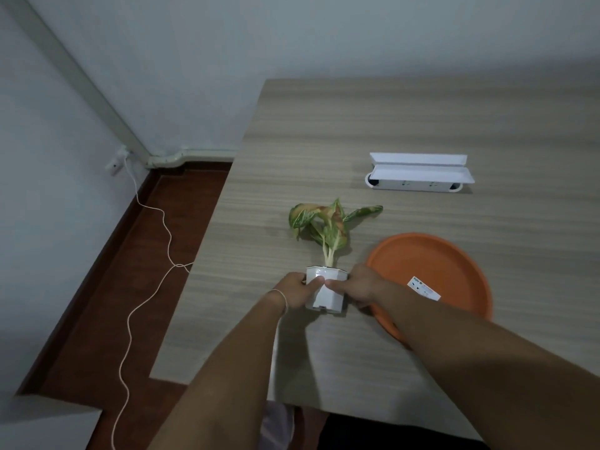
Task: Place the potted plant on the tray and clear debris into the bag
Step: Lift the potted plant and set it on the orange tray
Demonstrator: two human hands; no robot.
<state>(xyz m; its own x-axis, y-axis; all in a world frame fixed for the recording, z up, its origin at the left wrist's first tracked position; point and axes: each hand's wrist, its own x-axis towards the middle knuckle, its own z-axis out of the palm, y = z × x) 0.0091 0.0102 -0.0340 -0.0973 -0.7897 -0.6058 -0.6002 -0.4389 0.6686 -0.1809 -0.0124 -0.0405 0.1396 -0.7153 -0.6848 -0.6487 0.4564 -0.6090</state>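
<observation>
A small white pot (328, 295) with a green and pink leafy plant (324, 225) stands on the wooden table (357, 125), just left of the round orange tray (431, 267). My left hand (297, 290) grips the pot's left side and my right hand (363, 287) grips its right side, thumbs meeting across the front. My right forearm crosses the tray's near left rim. A white sticker (423, 288) lies on the tray. No bag or debris shows in view.
A long white box (418, 172) with its lid flipped open lies at the back of the table. The table's left edge drops to a dark red floor, where a thin white cable (156, 277) runs from a wall socket.
</observation>
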